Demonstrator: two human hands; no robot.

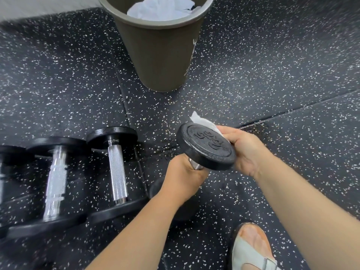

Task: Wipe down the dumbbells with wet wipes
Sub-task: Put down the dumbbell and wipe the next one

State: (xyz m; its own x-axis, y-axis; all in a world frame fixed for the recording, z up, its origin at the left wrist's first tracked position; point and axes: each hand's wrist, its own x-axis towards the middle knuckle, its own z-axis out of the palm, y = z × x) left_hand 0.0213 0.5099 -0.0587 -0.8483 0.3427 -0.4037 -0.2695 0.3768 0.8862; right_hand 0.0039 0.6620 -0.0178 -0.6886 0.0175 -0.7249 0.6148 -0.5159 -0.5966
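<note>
My left hand [185, 176] grips the chrome handle of a black dumbbell [204, 147], holding it tilted above the floor with its upper round head facing me. The lower head is mostly hidden behind my left wrist. My right hand [245, 151] holds a white wet wipe [204, 121] against the far right edge of that upper head, fingers curled round the rim. Two more dumbbells [116, 168] [55, 182] lie side by side on the floor to the left. Part of a third dumbbell [5, 158] shows at the left edge.
An olive-brown bin [161, 55] with crumpled white wipes inside stands on the speckled black rubber floor straight ahead. My foot in a white sandal [251, 250] is at the bottom right. A seam between floor mats [292, 112] runs to the right.
</note>
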